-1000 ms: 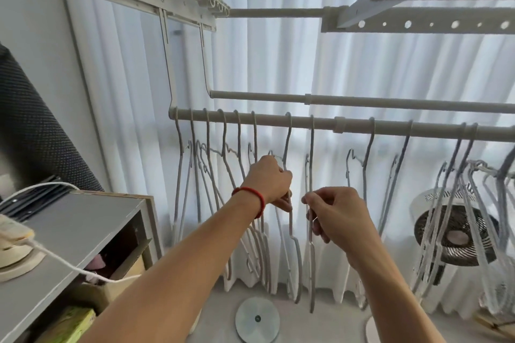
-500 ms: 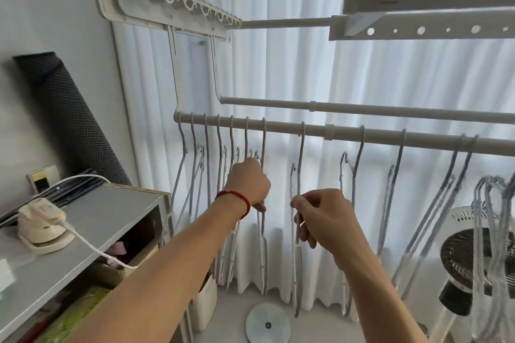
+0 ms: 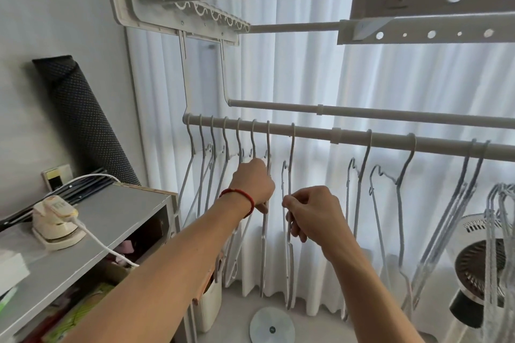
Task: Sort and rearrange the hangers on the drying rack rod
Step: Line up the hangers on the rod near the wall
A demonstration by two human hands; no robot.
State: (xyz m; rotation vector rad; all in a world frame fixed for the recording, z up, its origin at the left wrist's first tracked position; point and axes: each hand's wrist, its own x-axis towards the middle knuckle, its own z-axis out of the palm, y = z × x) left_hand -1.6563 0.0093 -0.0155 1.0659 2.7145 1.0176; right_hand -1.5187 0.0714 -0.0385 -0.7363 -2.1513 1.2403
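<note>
Thin pale-grey wire hangers [image 3: 289,203] hang on the white drying-rack rod [image 3: 306,132]; light, springy, likely snagging; left hand [image 3: 255,185] grips one, right hand [image 3: 312,213] pinches another's shoulder wire; best held there.

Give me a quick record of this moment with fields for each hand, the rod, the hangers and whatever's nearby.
left hand: left hand, red string bracelet on its wrist, grips a thin pale grey wire hanger
right hand: right hand pinches the next pale grey wire hanger
rod: long grey drying rack rod, horizontal
hangers: seven bunched at the rod's left end, others spaced out to the right
nearby: cream travel iron on a grey shelf top; fan at right
</note>
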